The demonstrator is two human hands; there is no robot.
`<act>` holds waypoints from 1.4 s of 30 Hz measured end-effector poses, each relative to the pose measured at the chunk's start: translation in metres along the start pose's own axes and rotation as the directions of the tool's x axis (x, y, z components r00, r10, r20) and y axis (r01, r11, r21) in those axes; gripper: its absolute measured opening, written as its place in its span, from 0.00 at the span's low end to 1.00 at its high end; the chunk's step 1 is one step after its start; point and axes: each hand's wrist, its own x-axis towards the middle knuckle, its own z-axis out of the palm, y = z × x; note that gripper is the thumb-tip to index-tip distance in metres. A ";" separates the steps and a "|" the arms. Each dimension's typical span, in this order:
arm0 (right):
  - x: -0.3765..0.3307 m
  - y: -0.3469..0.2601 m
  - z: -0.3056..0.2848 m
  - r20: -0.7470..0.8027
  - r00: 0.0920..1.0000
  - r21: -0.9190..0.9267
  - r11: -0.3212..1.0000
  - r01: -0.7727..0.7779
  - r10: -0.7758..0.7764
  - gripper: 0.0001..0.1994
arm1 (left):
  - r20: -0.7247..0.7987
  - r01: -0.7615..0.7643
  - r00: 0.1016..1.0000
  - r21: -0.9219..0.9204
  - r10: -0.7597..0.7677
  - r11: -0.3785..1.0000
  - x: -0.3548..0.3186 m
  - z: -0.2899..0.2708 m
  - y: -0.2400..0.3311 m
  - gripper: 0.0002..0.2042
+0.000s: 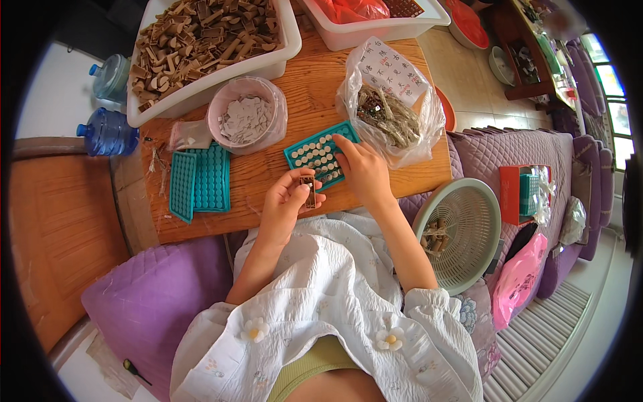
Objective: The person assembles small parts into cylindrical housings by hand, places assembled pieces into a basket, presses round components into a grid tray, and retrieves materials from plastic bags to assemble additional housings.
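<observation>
My left hand (284, 201) is closed around a small brown rectangular casing (308, 192), held upright near the table's front edge, thumb on its face. Just right of it, my right hand (365, 167) reaches over a teal tray (291, 159) holding rows of small round white discs (315, 153). The right index finger is stretched to the tray's far right part, with the thumb apart below it. Nothing shows between those fingers. Part of the tray's right side is hidden under this hand.
Teal trays (213, 181) lie at the left. Behind stand a pink tub (216, 110) of white pieces, a white bin (292, 40) of brown parts and a plastic bag (429, 130) of metal-looking strips. A green basket (492, 208) stands at the right on the purple sofa (489, 151).
</observation>
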 end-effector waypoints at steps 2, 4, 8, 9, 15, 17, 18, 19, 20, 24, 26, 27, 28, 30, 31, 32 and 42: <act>0.000 0.003 0.006 0.045 0.999 -0.071 0.997 0.002 0.001 0.10 | 0.007 -0.001 1.000 -0.003 0.001 1.000 0.000 0.001 0.000 0.13; 0.002 0.001 0.004 0.016 1.000 -0.052 0.998 0.021 -0.020 0.11 | 0.020 -0.014 1.000 -0.005 0.014 1.000 -0.001 0.001 -0.001 0.13; -0.001 -0.027 -0.011 -0.173 0.984 0.314 0.949 0.005 0.052 0.12 | 0.010 -0.017 1.000 -0.003 0.017 1.000 -0.002 0.001 -0.003 0.14; -0.005 -0.034 -0.014 -0.171 0.984 0.314 0.949 0.004 0.052 0.12 | 0.018 -0.025 1.000 0.015 0.025 1.000 -0.002 0.002 -0.002 0.14; -0.019 -0.042 -0.012 -0.254 0.935 0.263 0.913 0.313 -0.248 0.09 | 0.079 -0.025 0.997 0.018 0.024 1.000 0.000 0.008 -0.003 0.14; -0.022 -0.039 -0.011 -0.229 0.939 0.275 0.908 0.316 -0.257 0.09 | 0.072 0.022 0.997 -0.002 -0.021 1.000 -0.001 0.010 -0.002 0.15; -0.024 -0.038 -0.011 -0.205 0.942 0.287 0.904 0.318 -0.266 0.09 | 0.082 0.031 0.996 0.019 -0.032 0.999 0.000 0.009 -0.003 0.15; -0.026 -0.038 -0.011 -0.204 0.942 0.288 0.904 0.317 -0.266 0.09 | 0.091 0.040 0.995 0.041 -0.044 0.998 0.000 0.009 -0.004 0.15; -0.027 -0.037 -0.012 -0.191 0.950 0.287 0.911 0.296 -0.248 0.09 | 0.090 0.041 0.995 0.040 -0.045 0.998 0.001 0.009 -0.005 0.15; -0.033 -0.033 -0.017 -0.122 0.969 0.278 0.930 0.239 -0.213 0.09 | 0.139 0.028 0.990 0.083 -0.040 0.996 0.004 0.009 -0.008 0.14; -0.031 -0.032 -0.024 -0.077 0.964 0.264 0.927 0.266 -0.255 0.09 | 0.147 0.039 0.988 0.088 -0.051 0.995 0.006 0.007 -0.013 0.13; -0.030 -0.032 -0.027 -0.032 0.955 0.251 0.922 0.294 -0.296 0.09 | 0.136 0.047 0.989 0.117 -0.062 0.992 0.006 0.006 -0.014 0.13; -0.031 -0.030 -0.027 -0.032 0.955 0.251 0.922 0.293 -0.295 0.09 | 0.126 0.055 0.989 0.147 -0.073 0.988 0.006 0.006 -0.015 0.13; -0.031 -0.026 -0.026 0.018 0.976 0.398 0.897 0.191 -0.215 0.10 | 0.113 0.089 0.989 0.096 -0.100 0.991 0.009 0.006 -0.013 0.12; -0.030 -0.024 -0.028 0.019 0.976 0.399 0.897 0.190 -0.215 0.10 | 0.103 0.122 0.987 0.044 -0.126 0.992 0.010 0.005 -0.012 0.12; -0.029 -0.022 -0.030 0.102 0.992 0.421 0.907 0.019 -0.068 0.09 | 0.102 0.123 0.987 0.043 -0.126 0.992 0.009 0.003 -0.012 0.12; -0.008 0.001 -0.013 0.133 0.990 -0.101 0.994 -0.041 0.055 0.10 | 0.111 0.052 0.992 0.060 -0.059 0.997 0.007 -0.009 -0.005 0.11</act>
